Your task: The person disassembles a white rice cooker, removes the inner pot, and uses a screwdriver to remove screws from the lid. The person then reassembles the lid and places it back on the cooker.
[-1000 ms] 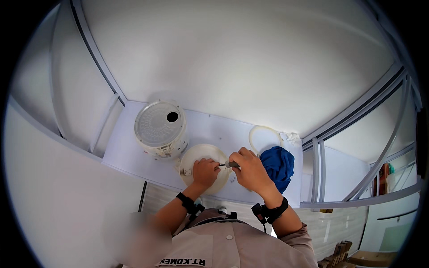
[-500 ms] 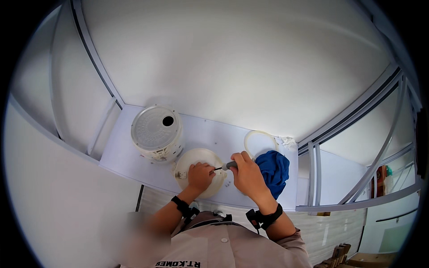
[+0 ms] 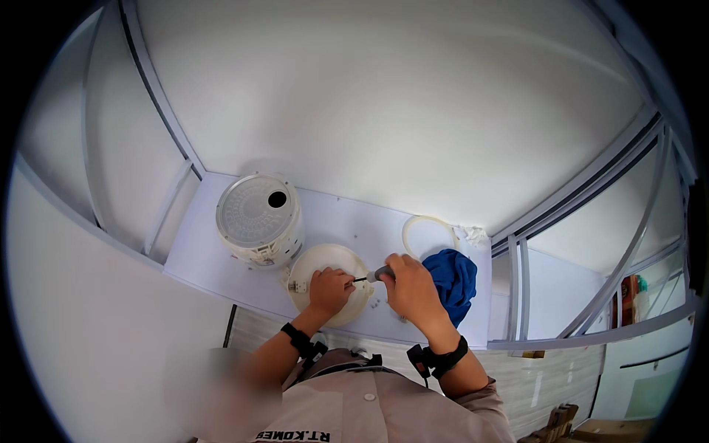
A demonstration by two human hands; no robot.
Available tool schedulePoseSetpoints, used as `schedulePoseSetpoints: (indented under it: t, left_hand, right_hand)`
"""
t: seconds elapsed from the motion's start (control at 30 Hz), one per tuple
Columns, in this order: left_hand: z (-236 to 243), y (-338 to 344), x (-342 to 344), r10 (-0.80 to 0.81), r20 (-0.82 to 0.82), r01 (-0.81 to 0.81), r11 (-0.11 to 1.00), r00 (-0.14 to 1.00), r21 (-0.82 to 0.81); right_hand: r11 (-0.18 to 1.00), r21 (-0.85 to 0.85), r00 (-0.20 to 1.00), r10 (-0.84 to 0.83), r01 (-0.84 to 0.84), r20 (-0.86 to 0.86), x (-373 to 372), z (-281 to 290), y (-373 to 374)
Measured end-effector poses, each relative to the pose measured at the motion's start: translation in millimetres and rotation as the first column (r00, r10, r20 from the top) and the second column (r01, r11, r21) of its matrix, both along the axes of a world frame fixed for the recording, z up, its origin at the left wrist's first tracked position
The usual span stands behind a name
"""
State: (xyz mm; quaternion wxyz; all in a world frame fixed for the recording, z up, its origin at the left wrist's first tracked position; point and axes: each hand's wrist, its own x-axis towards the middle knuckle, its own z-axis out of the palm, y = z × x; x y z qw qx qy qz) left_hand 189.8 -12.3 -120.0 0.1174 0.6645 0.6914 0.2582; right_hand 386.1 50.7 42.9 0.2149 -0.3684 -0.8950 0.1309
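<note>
A round off-white plastic cover point(image 3: 330, 255) lies on the white table in front of me, with a small fitting point(image 3: 298, 286) at its left side. My left hand point(image 3: 331, 290) rests over this cover, fingers bent and pressed together near its right edge. Whatever they pinch is too small to make out. My right hand point(image 3: 411, 288) is closed round the grey handle of a screwdriver point(image 3: 373, 276). Its thin dark shaft points left, and the tip meets my left fingertips at the cover's right edge. Several small bits, perhaps screws point(image 3: 375, 303), lie just right of the cover.
A white drum-shaped housing point(image 3: 247, 221) with a dark round hole in its top stands at the back left. On the right, a crumpled blue cloth point(image 3: 450, 284) lies beside a pale ring point(image 3: 430, 219). Grey frame bars point(image 3: 521, 288) border the table's right end.
</note>
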Motion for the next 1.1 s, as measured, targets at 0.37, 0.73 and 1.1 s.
schedulePoseSetpoints:
  t: [0.37,0.73,1.1]
  left_hand:
    - [0,0,-3,-0.010,0.023,0.009,1.000,1.000,0.022]
    - [7,1,-3,-0.017,0.056,0.017,1.000,0.998,0.005]
    - [5,2,-6,-0.030,0.048,0.032,0.999,0.998,-0.032]
  right_hand:
    - [0.833,-0.329,0.874,-0.322,0.444,0.364,-16,19,-11]
    - [0.977,-0.212,0.933,-0.049,-0.029,-0.357,-10,-9,-10]
    - [0.954,-0.237,0.983,-0.178,0.184,0.044,-5,9,-13]
